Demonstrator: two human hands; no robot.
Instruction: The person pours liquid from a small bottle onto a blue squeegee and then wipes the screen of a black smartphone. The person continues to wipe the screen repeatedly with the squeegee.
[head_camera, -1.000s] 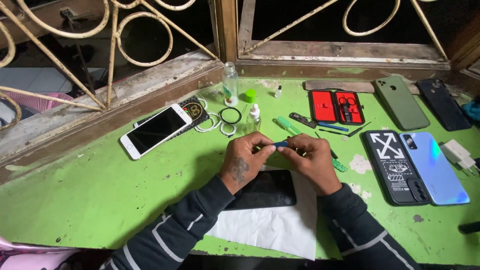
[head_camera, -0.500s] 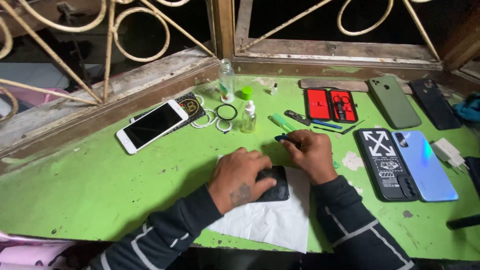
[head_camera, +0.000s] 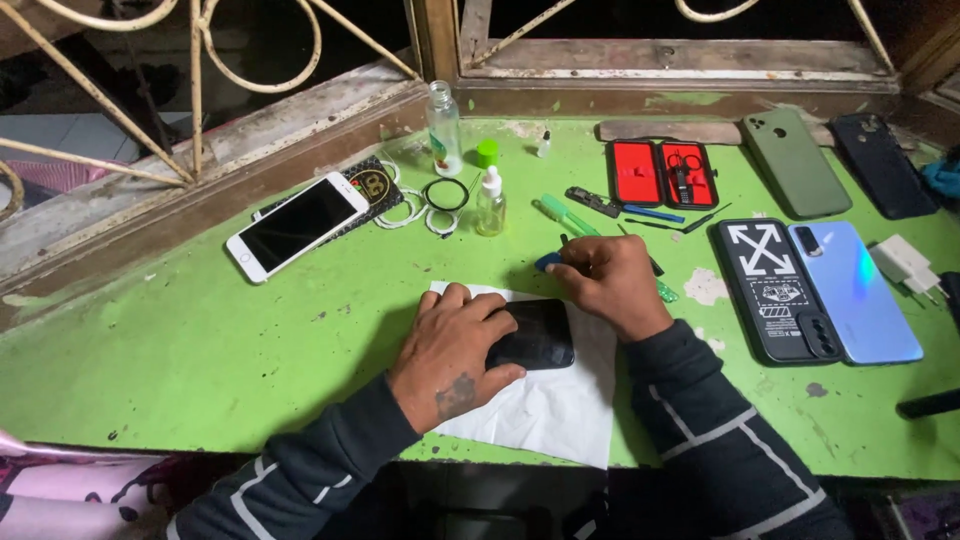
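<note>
Two hands work over a green table (head_camera: 200, 340), close together but not touching. The left hand (head_camera: 455, 345) lies flat, fingers spread, pressing down on a black phone (head_camera: 535, 335) that rests on a white sheet (head_camera: 560, 410) near the table's front edge; the thumb side wraps the phone's near edge. The right hand (head_camera: 610, 285) is curled just beyond the phone's far corner, fingers pinched on a thin dark tool (head_camera: 563, 240) whose tip pokes up past the knuckles, and a small blue piece (head_camera: 547, 262) shows at the fingertips; whether the hand grips that piece too is hard to tell. Behind the hands stand a clear bottle (head_camera: 444, 128), a small dropper bottle (head_camera: 490, 203) and a green cap (head_camera: 487, 153), with a black ring (head_camera: 446, 194) beside them. A white phone (head_camera: 297, 226) lies face up to the left. To the right sit an open red tool case (head_camera: 661, 173), a green phone (head_camera: 795, 162), a patterned black case (head_camera: 775, 288) and a light blue phone (head_camera: 855, 290) just beside it.
</note>
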